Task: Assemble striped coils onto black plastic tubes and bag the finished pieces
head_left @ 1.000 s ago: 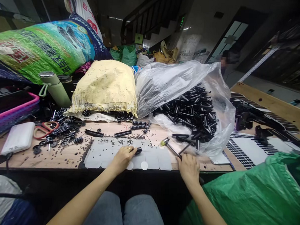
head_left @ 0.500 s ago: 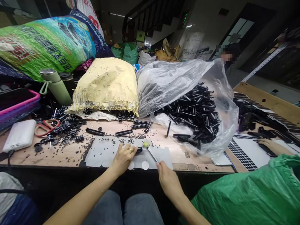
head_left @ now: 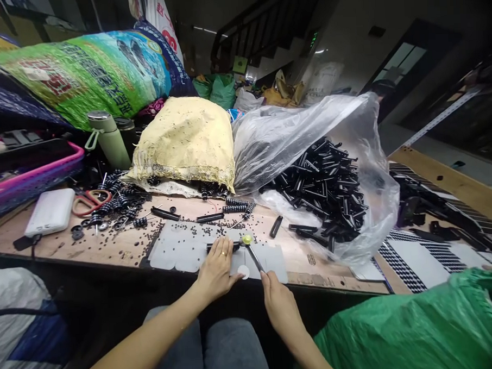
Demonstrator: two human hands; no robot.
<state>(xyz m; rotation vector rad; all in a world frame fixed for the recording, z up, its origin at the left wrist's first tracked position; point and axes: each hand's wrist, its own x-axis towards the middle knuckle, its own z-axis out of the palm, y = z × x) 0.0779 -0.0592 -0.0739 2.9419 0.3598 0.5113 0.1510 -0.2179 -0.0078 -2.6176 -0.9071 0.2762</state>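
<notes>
My left hand (head_left: 217, 270) presses a black tube-like piece (head_left: 235, 246) down on the grey sheet (head_left: 173, 250), its fingers laid over the piece. Both ends stick out past the fingers. In my right hand (head_left: 278, 301) is the handle of a small hammer (head_left: 255, 257) with a yellow-green face on its head. The hammer's head rests against or just beside the right end of the black piece; I cannot tell whether they touch. A round white disc (head_left: 244, 271) lies by my left thumb. Small black rings are scattered over the sheet and bench.
A clear plastic bag (head_left: 388, 222) spills many black tubes (head_left: 319, 186) at right. Behind stands a yellow sack (head_left: 187, 138). Scissors (head_left: 92, 202), a white power bank (head_left: 49, 212) and a green flask (head_left: 111, 141) are at left. A green sack (head_left: 391, 325) stands front right.
My left hand has flattened over the black piece, and the hammer's head has come closer to the piece's end. A standing black tube by the bag now lies tilted. The whole view has shifted slightly.
</notes>
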